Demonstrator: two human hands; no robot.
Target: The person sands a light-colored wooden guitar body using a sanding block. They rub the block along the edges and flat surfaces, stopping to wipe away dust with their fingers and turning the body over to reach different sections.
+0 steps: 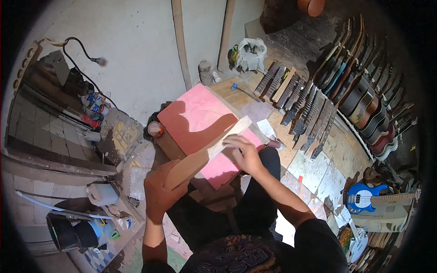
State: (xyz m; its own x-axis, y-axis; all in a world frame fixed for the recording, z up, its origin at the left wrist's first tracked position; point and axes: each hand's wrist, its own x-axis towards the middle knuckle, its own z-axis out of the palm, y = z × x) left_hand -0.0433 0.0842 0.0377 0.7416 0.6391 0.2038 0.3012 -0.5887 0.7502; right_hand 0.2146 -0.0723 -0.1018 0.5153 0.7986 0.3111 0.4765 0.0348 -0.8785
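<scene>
A long piece of pale wood, shaped like an unfinished guitar neck (200,160), slants up from near left to far right above my lap. My left hand (162,185) wraps round its broad near end. Toward the narrower far end, the fingers of my right hand (246,154) lie stretched over the wood, slightly blurred; no tool shows under them. Below the wood is a pink board (196,111), tilted across a support at my knees. The shadow of my hands and the wood falls on the board.
Beside the board's left edge stands a cup (155,129). Several fretted guitar necks (291,93) lie on the floor at far right, before a row of guitars (359,98). A blue bass guitar (362,198) lies at right. A black bucket (68,231) and plastic jug (103,194) stand at left.
</scene>
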